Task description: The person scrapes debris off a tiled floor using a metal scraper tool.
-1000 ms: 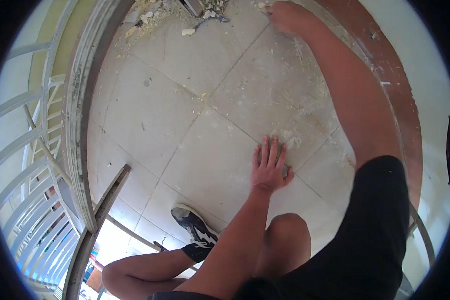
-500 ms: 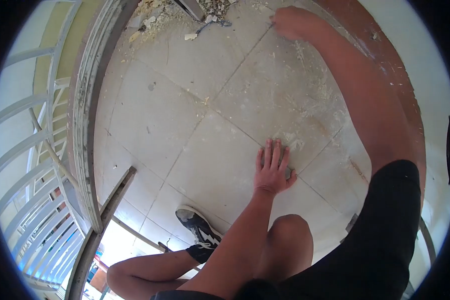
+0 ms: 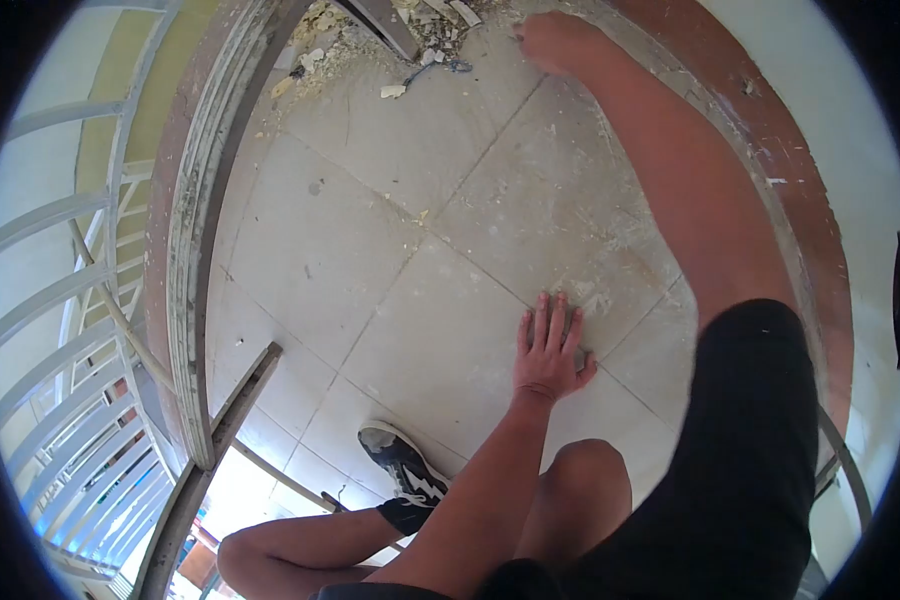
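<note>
My left hand (image 3: 549, 356) lies palm down on the tiled floor (image 3: 370, 300), its fingers spread and its thumb out to the right. My right arm reaches far forward along the right side. At its end, my right hand (image 3: 562, 43) is low over the floor near the top edge of the view, with its fingers curled in. Whatever those fingers hold, if anything, is hidden. Left of that hand lies a heap of broken plaster and grit (image 3: 320, 55), with a flat pale chip (image 3: 393, 91) and a dark bluish strand (image 3: 448, 67) at its near edge.
A worn metal frame rail (image 3: 192, 230) curves up the left side, joined to a lower bar (image 3: 240, 400). Beyond it stands a white railing (image 3: 45, 290). A metal post (image 3: 385, 30) stands in the rubble. A reddish-brown skirting (image 3: 800, 190) borders the right wall. My shoe (image 3: 402, 462) rests on the tiles.
My right hand has moved left, closer to the rubble, with its arm following. My left hand stays flat on the same tiles. The whole view has shifted slightly.
</note>
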`<state>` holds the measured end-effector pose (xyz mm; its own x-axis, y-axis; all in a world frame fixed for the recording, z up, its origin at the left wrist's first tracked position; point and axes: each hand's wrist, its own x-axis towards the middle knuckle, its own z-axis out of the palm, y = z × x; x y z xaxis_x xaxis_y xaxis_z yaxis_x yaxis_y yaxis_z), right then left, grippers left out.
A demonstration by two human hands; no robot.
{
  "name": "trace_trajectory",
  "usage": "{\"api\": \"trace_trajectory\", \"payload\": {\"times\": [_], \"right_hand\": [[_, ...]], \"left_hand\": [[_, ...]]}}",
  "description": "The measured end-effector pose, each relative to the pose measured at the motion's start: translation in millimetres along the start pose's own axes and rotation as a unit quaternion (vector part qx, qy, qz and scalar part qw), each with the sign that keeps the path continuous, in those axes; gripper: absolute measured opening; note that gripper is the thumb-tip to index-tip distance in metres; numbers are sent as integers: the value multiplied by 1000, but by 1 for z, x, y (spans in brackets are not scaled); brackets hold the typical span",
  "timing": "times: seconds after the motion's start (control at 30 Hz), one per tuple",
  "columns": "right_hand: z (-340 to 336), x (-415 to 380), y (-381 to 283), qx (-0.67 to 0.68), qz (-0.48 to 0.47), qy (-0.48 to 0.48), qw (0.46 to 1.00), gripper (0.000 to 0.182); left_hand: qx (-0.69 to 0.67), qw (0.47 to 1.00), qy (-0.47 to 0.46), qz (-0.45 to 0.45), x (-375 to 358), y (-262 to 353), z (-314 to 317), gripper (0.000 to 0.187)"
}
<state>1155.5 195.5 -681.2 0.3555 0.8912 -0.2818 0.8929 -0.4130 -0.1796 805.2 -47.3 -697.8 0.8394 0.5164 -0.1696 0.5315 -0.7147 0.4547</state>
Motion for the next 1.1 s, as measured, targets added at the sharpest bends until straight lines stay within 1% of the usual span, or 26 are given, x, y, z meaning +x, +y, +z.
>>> {"api": "trace_trajectory", "payload": {"times": [0.03, 0.07, 0.13, 0.17, 0.23, 0.27, 0.33, 0.37, 0.4, 0.43, 0.47, 0.53, 0.57, 0.63, 0.67, 0.73, 0.77, 0.83, 0.87, 0.9, 0.93, 1.0, 1.1], "right_hand": [[5, 13, -3, 22, 9, 32, 999, 27], [-3, 14, -10, 24, 4, 32, 999, 27], [-21, -3, -17, -17, 34, -110, 993, 28], [-18, -16, -14, -16, 35, -112, 993, 28], [-9, -41, 0, -19, 22, -44, 999, 29], [-6, -40, 4, -24, 21, -45, 999, 29], [0, -37, 11, -7, 19, 1, 1000, 43], [-9, -36, 4, -8, 17, -2, 1000, 43], [-30, -33, -11, -6, 72, -43, 996, 32], [-41, -35, -18, -3, 129, -89, 988, 25], [-46, -34, -14, -3, 131, -86, 988, 25], [-47, -34, -9, -39, 97, -156, 982, 27], [-41, -36, -7, -34, 97, -158, 982, 27], [-35, -41, -1, -18, 76, -79, 994, 29], [-32, -37, -1, -23, 72, -78, 994, 29], [-28, -27, -5, 71, 112, 5, 991, 31], [-35, -25, -10, 71, 106, 7, 992, 31], [-44, -33, -20, 114, 185, -56, 974, 33], [-33, -37, -15, 113, 187, -59, 974, 33], [-14, -42, -11, 48, 70, -55, 995, 35], [2, -43, -8, -18, -49, -49, 997, 44], [5, -86, -47, 13, -45, -77, 996, 43], [4, -87, -77, 22, -57, -60, 996, 41]], "left_hand": [[1, 1000, 2, -5, 0, 0, 1, 65], [4, 1000, 3, 1, 1, -2, 3, 66], [4, 1000, -9, 9, -5, -2, 3, 67], [-1, 1000, -1, 10, -2, -2, 3, 67], [-5, 1000, 6, 9, -3, -5, 2, 67], [-7, 1000, 8, 8, -2, -5, 1, 67], [-13, 1000, 14, 3, 1, -1, 4, 66], [-8, 1000, 13, 3, 0, -2, 2, 66], [0, 1000, 13, 4, 0, -2, 3, 66], [-2, 1000, 10, 2, -5, 2, 3, 66], [-3, 1000, 17, 4, -3, 1, 4, 66], [1, 1000, 20, 7, -1, -4, 3, 67], [-7, 1000, 22, 6, -2, -3, 3, 66], [-18, 999, 30, 0, 0, -2, 2, 65], [-12, 1000, 18, 1, 0, -1, 2, 67], [-3, 1000, 13, -1, 1, -2, 2, 68], [0, 1000, 7, -2, 2, -2, 2, 68], [-1, 1000, -10, -4, -5, 0, 2, 69], [2, 1000, 3, 3, -2, -1, 4, 68], [5, 1000, 18, 10, -1, -2, 4, 68], [6, 1000, 18, 8, -2, -3, 4, 68], [0, 1000, 7, 7, 0, -2, 3, 68], [1, 1000, 23, 9, 0, -1, 5, 68]]}}
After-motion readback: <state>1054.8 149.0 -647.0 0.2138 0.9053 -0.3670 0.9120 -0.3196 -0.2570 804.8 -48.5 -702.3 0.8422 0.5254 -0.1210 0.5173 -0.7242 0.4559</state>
